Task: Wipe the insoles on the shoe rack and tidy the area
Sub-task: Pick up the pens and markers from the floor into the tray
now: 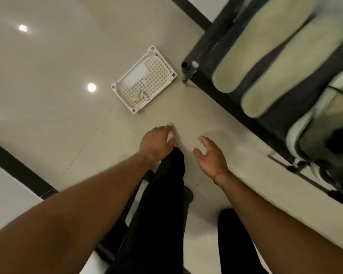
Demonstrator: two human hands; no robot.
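Two pale green insoles (259,46) (293,74) lie side by side on the black shoe rack (204,74) at the upper right. A pale shoe (323,125) sits on the rack beside them. My left hand (156,142) hangs over the floor with loosely curled fingers and holds nothing. My right hand (209,155) is spread with relaxed fingers, also holding nothing. Both hands are well short of the rack. A white plastic basket (156,56) stands on the floor ahead, with a white cloth (136,75) and a small crumpled item (139,97) inside.
Beige glossy floor tiles (57,76) stretch to the left, with ceiling lights reflected in them. A dark strip (18,171) runs along the lower left. My black trouser legs (162,214) are below the hands. The rack's thin metal leg (305,178) sticks out at the right.
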